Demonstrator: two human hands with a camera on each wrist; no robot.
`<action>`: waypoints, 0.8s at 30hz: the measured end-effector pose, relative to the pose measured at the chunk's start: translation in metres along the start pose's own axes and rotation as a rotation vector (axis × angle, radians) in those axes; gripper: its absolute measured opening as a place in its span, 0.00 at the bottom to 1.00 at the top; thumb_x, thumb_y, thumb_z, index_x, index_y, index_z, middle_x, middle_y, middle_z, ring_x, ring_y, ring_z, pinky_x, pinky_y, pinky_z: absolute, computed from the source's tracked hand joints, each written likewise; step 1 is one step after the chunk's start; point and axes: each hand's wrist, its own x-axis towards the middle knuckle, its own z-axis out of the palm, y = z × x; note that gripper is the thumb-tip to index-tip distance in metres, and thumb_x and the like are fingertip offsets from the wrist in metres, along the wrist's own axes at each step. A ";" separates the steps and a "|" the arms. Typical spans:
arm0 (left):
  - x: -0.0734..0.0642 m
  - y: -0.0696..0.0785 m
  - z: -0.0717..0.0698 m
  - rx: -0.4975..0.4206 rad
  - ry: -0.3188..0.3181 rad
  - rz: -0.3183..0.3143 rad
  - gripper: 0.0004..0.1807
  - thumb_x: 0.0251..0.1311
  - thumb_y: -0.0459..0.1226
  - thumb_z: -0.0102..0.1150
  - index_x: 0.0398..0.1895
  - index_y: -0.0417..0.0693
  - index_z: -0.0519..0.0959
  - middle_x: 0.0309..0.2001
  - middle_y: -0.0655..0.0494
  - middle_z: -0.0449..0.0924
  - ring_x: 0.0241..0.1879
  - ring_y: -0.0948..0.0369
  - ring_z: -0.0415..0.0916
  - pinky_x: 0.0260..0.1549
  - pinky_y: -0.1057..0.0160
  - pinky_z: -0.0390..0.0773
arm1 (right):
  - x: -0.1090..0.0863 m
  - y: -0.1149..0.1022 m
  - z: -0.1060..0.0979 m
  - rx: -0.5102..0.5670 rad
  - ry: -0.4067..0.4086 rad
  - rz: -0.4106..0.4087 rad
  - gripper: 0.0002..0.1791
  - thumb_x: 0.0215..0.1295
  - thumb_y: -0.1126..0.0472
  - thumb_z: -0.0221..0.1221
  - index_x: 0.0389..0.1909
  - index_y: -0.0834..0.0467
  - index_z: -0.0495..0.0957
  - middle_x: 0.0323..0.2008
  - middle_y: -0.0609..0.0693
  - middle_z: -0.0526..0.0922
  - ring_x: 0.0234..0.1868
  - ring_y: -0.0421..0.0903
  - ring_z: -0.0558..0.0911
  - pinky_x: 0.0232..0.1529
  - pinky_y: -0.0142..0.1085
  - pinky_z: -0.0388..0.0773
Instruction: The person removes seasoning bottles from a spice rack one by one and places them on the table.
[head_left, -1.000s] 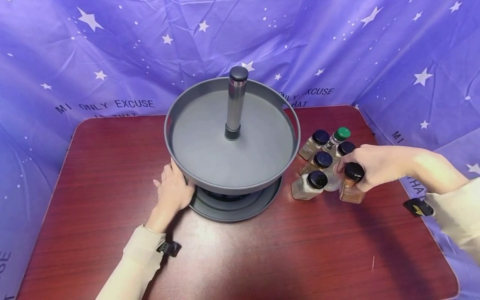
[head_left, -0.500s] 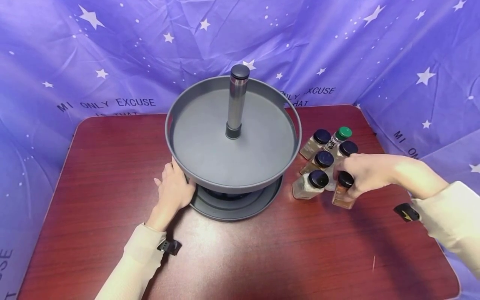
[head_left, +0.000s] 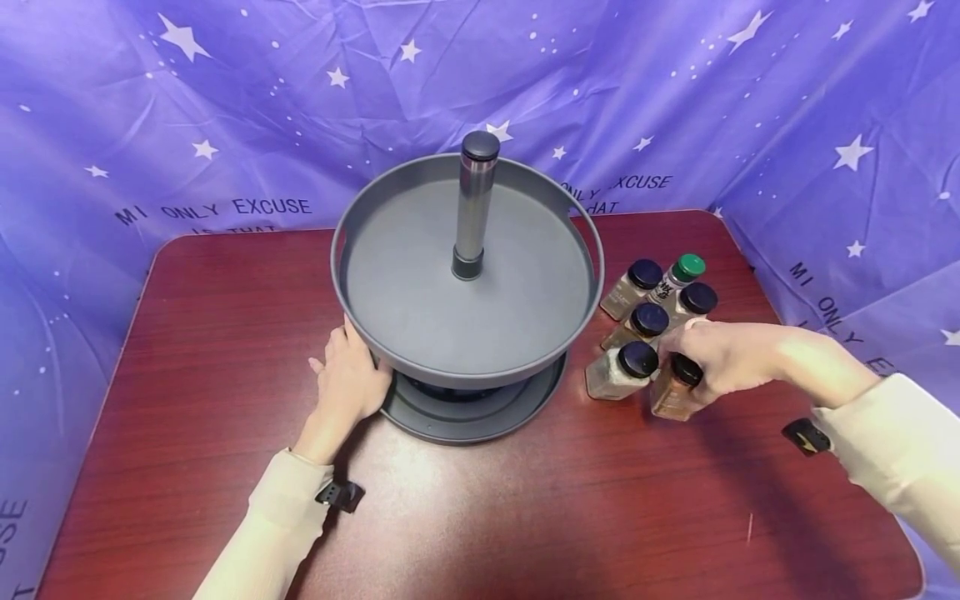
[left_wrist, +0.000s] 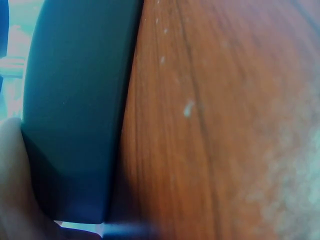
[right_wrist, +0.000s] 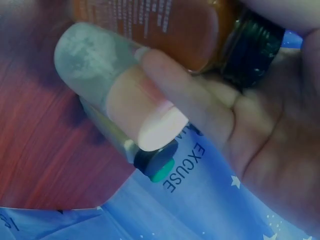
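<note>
A dark grey two-tier rotating tray [head_left: 405,308] with an upright metal post [head_left: 472,208] stands on the table. My left hand [head_left: 347,387] holds the lower tier [head_left: 450,427] at its left side, with part of the hand hidden under the upper tier. In the left wrist view, a finger [left_wrist: 12,175] lies against the tray's dark wall [left_wrist: 80,110]. My right hand [head_left: 723,357] grips a black-lidded spice jar [head_left: 670,402] of orange-brown contents, slightly tilted, beside the other jars. A rounded glass jar [right_wrist: 90,60] with whitish contents shows beneath it in the right wrist view.
Several spice jars cluster right of the tray: a pale one [head_left: 609,379] in front, a brown one [head_left: 622,333], black-lidded ones [head_left: 626,296] behind, and a green-capped one [head_left: 688,267]. Purple starry cloth [head_left: 247,100] hangs around the red-brown table [head_left: 202,333].
My right hand has carried the orange-brown spice jar leftward and a little nearer to me, close to the pale jar. The left hand and the tray hold their place.
</note>
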 end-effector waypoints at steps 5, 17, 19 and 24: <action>0.000 0.001 0.000 0.004 -0.015 -0.004 0.48 0.64 0.47 0.48 0.78 0.38 0.36 0.68 0.28 0.55 0.71 0.35 0.55 0.62 0.20 0.44 | 0.000 0.001 0.007 -0.028 -0.007 -0.016 0.18 0.43 0.61 0.73 0.35 0.53 0.76 0.27 0.35 0.78 0.28 0.28 0.72 0.33 0.27 0.73; -0.001 0.002 -0.002 0.001 -0.026 -0.012 0.48 0.64 0.47 0.48 0.78 0.39 0.35 0.68 0.28 0.55 0.71 0.35 0.55 0.63 0.20 0.44 | 0.006 0.002 0.016 -0.133 0.036 0.015 0.18 0.49 0.52 0.71 0.37 0.52 0.76 0.24 0.36 0.74 0.30 0.35 0.71 0.36 0.33 0.72; -0.001 0.002 -0.002 0.002 -0.025 -0.012 0.48 0.64 0.47 0.48 0.78 0.39 0.35 0.68 0.28 0.55 0.71 0.35 0.55 0.63 0.20 0.44 | 0.006 0.003 0.018 -0.147 0.059 0.004 0.18 0.46 0.57 0.71 0.36 0.52 0.75 0.23 0.37 0.73 0.28 0.36 0.70 0.34 0.32 0.71; 0.000 0.002 -0.002 0.007 -0.026 -0.013 0.48 0.64 0.47 0.48 0.78 0.39 0.36 0.68 0.29 0.56 0.70 0.35 0.55 0.63 0.20 0.44 | 0.008 0.006 0.020 -0.184 0.112 -0.024 0.16 0.38 0.63 0.69 0.28 0.50 0.74 0.19 0.36 0.69 0.24 0.34 0.67 0.28 0.29 0.67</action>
